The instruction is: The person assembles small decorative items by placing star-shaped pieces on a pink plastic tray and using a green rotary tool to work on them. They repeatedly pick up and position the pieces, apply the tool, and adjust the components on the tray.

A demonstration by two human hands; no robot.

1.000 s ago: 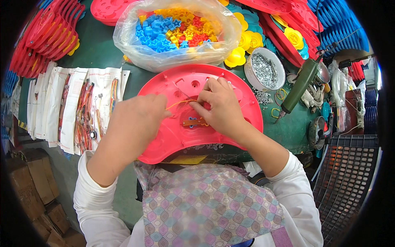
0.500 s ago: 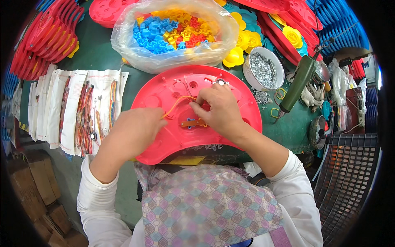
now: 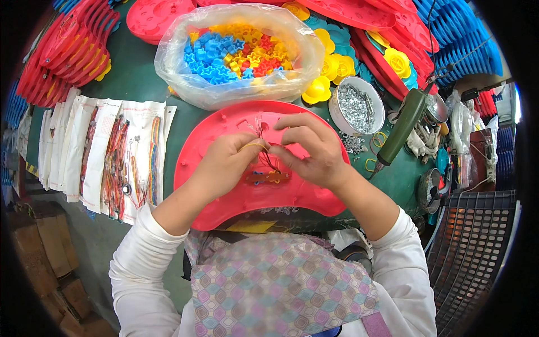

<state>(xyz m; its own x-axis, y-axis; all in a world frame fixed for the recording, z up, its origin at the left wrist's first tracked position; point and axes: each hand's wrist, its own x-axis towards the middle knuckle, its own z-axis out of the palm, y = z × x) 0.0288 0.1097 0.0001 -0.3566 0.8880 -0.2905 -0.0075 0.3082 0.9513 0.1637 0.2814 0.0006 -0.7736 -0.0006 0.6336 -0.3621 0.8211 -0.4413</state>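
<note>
A red plastic shell (image 3: 193, 174) with a curved outline lies in front of me, inner side up. Above its middle my left hand (image 3: 227, 160) pinches a bundle of thin wires (image 3: 267, 161), with a yellow strand looped at its fingertips. From the other side my right hand (image 3: 311, 149) meets the same bundle, thumb and forefinger drawn in at it and the other fingers bent and raised; its exact contact is partly hidden. Below the hands a narrow brown circuit board (image 3: 268, 178) sits in the shell, with blue star-shaped pieces showing at its edges.
Behind the shell stands a clear plastic bag (image 3: 174, 73) of blue, yellow and red star pieces. White sleeves with wire sets (image 3: 115, 163) lie left. To the right are a bowl of screws (image 3: 356, 104), a hanging green electric screwdriver (image 3: 401, 126) and rubber bands (image 3: 370, 164). Red shells (image 3: 67, 50) are stacked far left.
My left hand has moved right and inward to the wires, close to my right hand. The right hand has shifted slightly, its fingers lifting. The shell now appears a little lower and left.
</note>
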